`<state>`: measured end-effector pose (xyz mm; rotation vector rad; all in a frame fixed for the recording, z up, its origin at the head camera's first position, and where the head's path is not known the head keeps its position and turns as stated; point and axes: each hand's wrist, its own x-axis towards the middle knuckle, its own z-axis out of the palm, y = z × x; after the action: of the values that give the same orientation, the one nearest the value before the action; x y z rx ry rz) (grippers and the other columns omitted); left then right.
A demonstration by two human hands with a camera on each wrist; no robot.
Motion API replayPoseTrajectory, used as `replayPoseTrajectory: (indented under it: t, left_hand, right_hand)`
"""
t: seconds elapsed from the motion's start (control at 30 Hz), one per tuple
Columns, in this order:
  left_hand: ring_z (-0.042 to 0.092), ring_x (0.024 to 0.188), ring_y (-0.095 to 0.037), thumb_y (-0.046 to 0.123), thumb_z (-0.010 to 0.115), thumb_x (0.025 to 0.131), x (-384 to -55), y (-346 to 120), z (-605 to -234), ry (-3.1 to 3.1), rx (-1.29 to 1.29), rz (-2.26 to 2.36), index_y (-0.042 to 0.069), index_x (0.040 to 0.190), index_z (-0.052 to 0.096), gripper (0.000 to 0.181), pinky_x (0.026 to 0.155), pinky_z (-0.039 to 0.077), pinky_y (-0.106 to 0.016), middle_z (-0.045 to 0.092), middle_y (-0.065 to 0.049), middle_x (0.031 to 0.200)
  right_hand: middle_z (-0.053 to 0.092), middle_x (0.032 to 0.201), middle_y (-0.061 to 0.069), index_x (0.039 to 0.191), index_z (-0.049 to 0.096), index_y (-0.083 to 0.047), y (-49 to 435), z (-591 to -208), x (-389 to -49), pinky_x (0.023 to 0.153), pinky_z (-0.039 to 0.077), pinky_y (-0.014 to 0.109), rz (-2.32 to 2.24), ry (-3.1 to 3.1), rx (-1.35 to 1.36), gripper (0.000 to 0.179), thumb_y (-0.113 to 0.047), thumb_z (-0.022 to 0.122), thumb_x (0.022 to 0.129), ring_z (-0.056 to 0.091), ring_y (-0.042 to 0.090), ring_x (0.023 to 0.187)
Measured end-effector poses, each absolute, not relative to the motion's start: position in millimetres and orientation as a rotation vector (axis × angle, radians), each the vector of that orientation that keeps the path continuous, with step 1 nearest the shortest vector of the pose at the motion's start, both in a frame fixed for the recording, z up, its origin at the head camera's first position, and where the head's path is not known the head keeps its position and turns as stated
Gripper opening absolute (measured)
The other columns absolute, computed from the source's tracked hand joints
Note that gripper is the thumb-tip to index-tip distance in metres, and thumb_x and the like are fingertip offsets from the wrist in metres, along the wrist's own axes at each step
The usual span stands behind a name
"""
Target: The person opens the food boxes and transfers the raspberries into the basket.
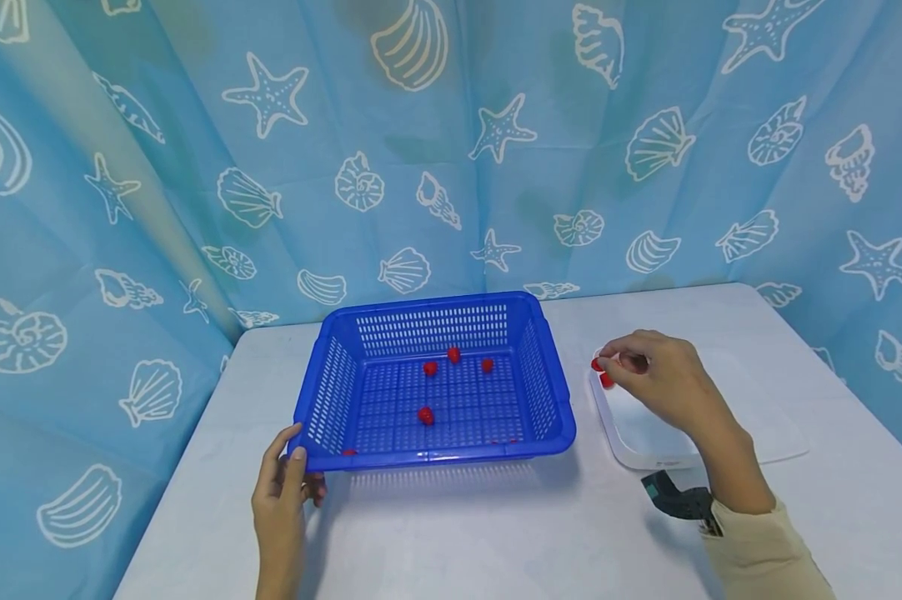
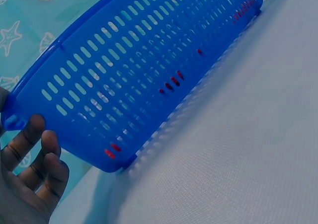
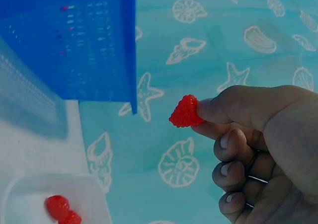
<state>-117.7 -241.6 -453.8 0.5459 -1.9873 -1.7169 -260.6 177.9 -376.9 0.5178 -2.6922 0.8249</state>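
My right hand (image 1: 664,379) is above the left side of a white tray (image 1: 629,454). Between thumb and index finger it pinches a red raspberry (image 3: 186,112), with the other fingers curled below. Two more raspberries lie together in the tray, one of them this raspberry (image 3: 57,207). At the near left corner of a blue perforated basket (image 1: 436,457), my left hand (image 1: 280,492) grips the rim, thumb on top and fingers below. Several raspberries are scattered over the basket floor, including a raspberry (image 1: 425,416) near the middle; the near wall partly hides some.
Both containers stand on a white table (image 1: 451,542), basket at centre-left and tray to its right. A blue curtain (image 1: 413,150) with white shell and starfish prints hangs behind the table and along its sides. A dark wrist device (image 1: 679,498) sits on the right forearm.
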Motion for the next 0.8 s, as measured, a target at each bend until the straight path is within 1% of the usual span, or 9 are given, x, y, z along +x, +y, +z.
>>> replayPoseTrajectory:
  t: [0.13, 0.23, 0.53, 0.7, 0.73, 0.8]
  left_hand:
    - [0.054, 0.062, -0.025, 0.042, 0.048, 0.093, -118.4, -241.8, -455.0, -1.987, 0.558, -1.721, 0.031, 0.130, 0.048, 0.038, 0.050, 0.046, -0.032, 0.051, -0.014, 0.086]
    - [0.054, 0.062, -0.025, 0.045, 0.048, 0.092, -119.3, -242.2, -456.9, -1.984, 0.576, -1.716, 0.034, 0.128, 0.049, 0.037, 0.050, 0.047, -0.032, 0.052, -0.013, 0.086]
    - [0.055, 0.062, -0.024, 0.042, 0.047, 0.093, -119.3, -241.8, -456.2, -1.991, 0.565, -1.712, 0.032, 0.130, 0.048, 0.037, 0.050, 0.047, -0.032, 0.052, -0.014, 0.085]
    - [0.054, 0.061, -0.024, 0.041, 0.047, 0.094, -118.9, -241.8, -456.3, -1.985, 0.554, -1.703, 0.031, 0.130, 0.048, 0.038, 0.049, 0.046, -0.032, 0.051, -0.013, 0.085]
    - [0.054, 0.061, -0.024, 0.040, 0.048, 0.094, -119.1, -242.0, -456.8, -1.984, 0.549, -1.695, 0.029, 0.130, 0.048, 0.038, 0.049, 0.046, -0.032, 0.051, -0.013, 0.085]
    - [0.054, 0.060, -0.024, 0.041, 0.048, 0.094, -119.1, -242.4, -457.4, -1.977, 0.551, -1.695, 0.029, 0.130, 0.048, 0.038, 0.048, 0.046, -0.032, 0.051, -0.013, 0.084]
  right_hand:
    - [0.054, 0.073, -0.003, 0.092, 0.070, -0.015, 175.2, -373.5, -256.8, 0.056, 0.043, 0.025, 0.823, -2.657, 0.555, 0.010, -0.022, 0.067, 0.084, 0.048, 0.015, 0.071]
    - [0.053, 0.072, -0.004, 0.091, 0.070, -0.016, 172.7, -370.5, -254.0, 0.056, 0.043, 0.025, 0.828, -2.637, 0.569, 0.008, -0.021, 0.067, 0.084, 0.047, 0.014, 0.071]
    - [0.053, 0.072, -0.007, 0.087, 0.070, -0.019, 165.3, -366.0, -248.4, 0.058, 0.043, 0.024, 0.852, -2.599, 0.613, 0.005, -0.021, 0.066, 0.084, 0.046, 0.010, 0.071]
    - [0.051, 0.071, -0.008, 0.088, 0.070, -0.021, 161.1, -364.6, -245.8, 0.058, 0.041, 0.025, 0.852, -2.579, 0.659, 0.005, -0.020, 0.067, 0.084, 0.046, 0.010, 0.071]
    - [0.051, 0.071, -0.008, 0.088, 0.070, -0.021, 160.2, -364.3, -245.3, 0.058, 0.041, 0.025, 0.850, -2.576, 0.669, 0.005, -0.020, 0.066, 0.084, 0.046, 0.010, 0.071]
    - [0.050, 0.070, -0.008, 0.088, 0.070, -0.022, 158.5, -363.5, -244.2, 0.059, 0.041, 0.025, 0.843, -2.572, 0.687, 0.006, -0.018, 0.066, 0.084, 0.046, 0.010, 0.072]
